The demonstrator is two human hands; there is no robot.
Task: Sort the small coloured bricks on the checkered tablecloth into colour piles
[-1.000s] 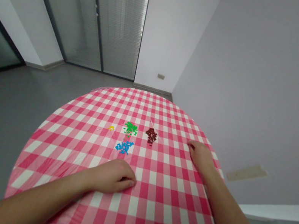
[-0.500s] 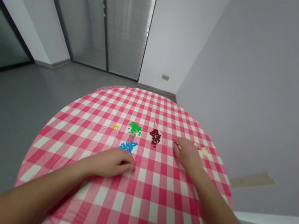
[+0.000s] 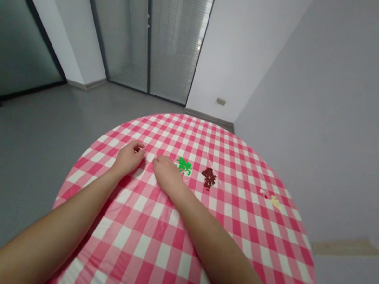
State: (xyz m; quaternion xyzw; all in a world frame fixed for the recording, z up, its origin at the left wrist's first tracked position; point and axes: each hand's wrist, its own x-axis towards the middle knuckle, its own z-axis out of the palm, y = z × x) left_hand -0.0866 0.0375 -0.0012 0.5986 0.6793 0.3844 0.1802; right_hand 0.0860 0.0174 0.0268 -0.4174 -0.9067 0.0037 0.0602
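My left hand (image 3: 129, 157) is over the left part of the checked tablecloth (image 3: 145, 225), its fingers curled in a pinch. Anything between those fingertips is too small to make out. Just to its right, a short gap away, my right hand (image 3: 166, 172) reaches leftward with its fingers bent together and low over the cloth. What it holds, if anything, is hidden. A pile of small green pieces (image 3: 184, 166) lies right beside the right hand. Farther right is a pile of dark brown pieces (image 3: 208, 178). The blue and yellow pieces are hidden behind my right hand and forearm.
Pale yellow pieces (image 3: 275, 202) lie toward the table's right side, with a few small red and white bits (image 3: 264, 193) beside them. The round table stands close to a grey wall (image 3: 355, 117). Glass doors (image 3: 171, 36) are beyond the far edge.
My right hand has crossed leftward from beside the brown pile to beyond the green one. The left hand has moved left and farther from me. The view has shifted slightly left.
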